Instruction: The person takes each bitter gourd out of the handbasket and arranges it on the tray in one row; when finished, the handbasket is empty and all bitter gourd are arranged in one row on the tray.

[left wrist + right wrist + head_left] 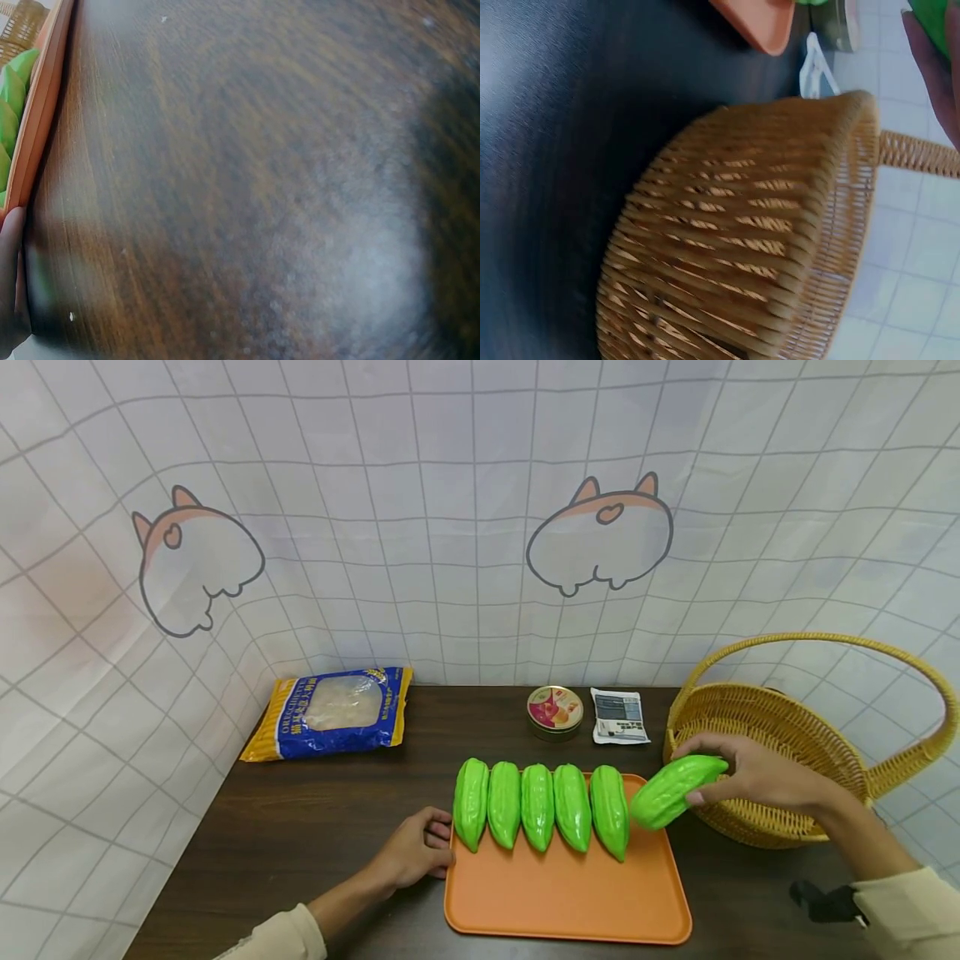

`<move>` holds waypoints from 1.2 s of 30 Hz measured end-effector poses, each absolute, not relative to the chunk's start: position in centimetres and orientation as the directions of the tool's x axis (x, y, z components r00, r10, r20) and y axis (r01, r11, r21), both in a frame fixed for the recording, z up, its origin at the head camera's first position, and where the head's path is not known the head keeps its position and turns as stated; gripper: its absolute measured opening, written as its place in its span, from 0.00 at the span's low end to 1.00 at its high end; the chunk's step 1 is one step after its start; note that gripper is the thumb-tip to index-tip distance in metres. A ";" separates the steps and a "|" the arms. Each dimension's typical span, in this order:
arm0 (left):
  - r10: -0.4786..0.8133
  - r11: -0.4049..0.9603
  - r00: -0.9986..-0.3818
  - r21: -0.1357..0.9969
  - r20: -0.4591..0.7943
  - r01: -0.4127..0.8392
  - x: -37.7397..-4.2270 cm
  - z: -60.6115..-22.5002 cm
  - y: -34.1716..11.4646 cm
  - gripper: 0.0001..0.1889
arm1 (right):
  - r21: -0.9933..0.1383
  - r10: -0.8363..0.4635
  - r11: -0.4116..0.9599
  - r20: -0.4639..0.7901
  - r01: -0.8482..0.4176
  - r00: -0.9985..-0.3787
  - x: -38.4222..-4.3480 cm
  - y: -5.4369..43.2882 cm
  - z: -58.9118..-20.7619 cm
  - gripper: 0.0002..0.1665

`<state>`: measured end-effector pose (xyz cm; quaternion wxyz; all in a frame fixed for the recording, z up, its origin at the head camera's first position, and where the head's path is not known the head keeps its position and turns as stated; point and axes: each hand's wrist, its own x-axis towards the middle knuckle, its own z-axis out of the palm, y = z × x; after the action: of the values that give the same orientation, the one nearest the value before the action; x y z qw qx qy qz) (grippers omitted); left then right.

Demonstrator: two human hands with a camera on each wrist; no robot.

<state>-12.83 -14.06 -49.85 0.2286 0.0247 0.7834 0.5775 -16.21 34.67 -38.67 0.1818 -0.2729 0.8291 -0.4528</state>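
My right hand (757,772) grips a green bitter melon (675,789) with thumb and fingers, above the right edge of the orange tray (562,897). Several more bitter melons (537,806) lie side by side along the tray's back half, tips toward me. At the tray's left edge, my left hand (416,850) holds the rim with bent fingers; the left wrist view shows a fingertip on the tray's side wall (41,112). Behind my right hand stands a yellow wicker basket (780,727) with a tall handle. Its inside is partly hidden by that hand.
A blue and yellow pasta bag (337,714) lies at the back left of the dark wooden table (300,827). A round tin (555,710) and a small white packet (619,717) sit behind the tray. A tiled-pattern curtain (450,527) closes off the back.
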 end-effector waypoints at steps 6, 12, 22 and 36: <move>0.306 0.330 -0.895 0.918 -0.324 -0.220 -12.8 -49.8 -14.1 0.32 | -0.812 -0.565 0.492 -0.024 -0.313 -0.825 -15.5 33.7 -39.6 0.20; 0.306 0.332 -0.894 0.917 -0.327 -0.221 -12.8 -49.8 -14.1 0.32 | -0.821 -0.537 0.514 -0.082 -0.248 -0.840 -14.9 32.9 -40.1 0.18; 0.308 0.337 -0.892 0.915 -0.331 -0.223 -12.9 -49.8 -14.1 0.32 | -0.757 -0.574 0.565 -0.074 -0.329 -0.816 -14.4 32.1 -41.1 0.25; 0.308 0.340 -0.894 0.915 -0.326 -0.217 -12.8 -49.8 -14.1 0.32 | -0.820 -0.509 0.534 -0.118 -0.206 -0.852 -12.8 30.7 -42.3 0.27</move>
<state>-12.79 -14.13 -49.79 0.2287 0.0290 0.7859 0.5738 -12.80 30.68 -42.29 0.1744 -0.2083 0.8582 -0.4356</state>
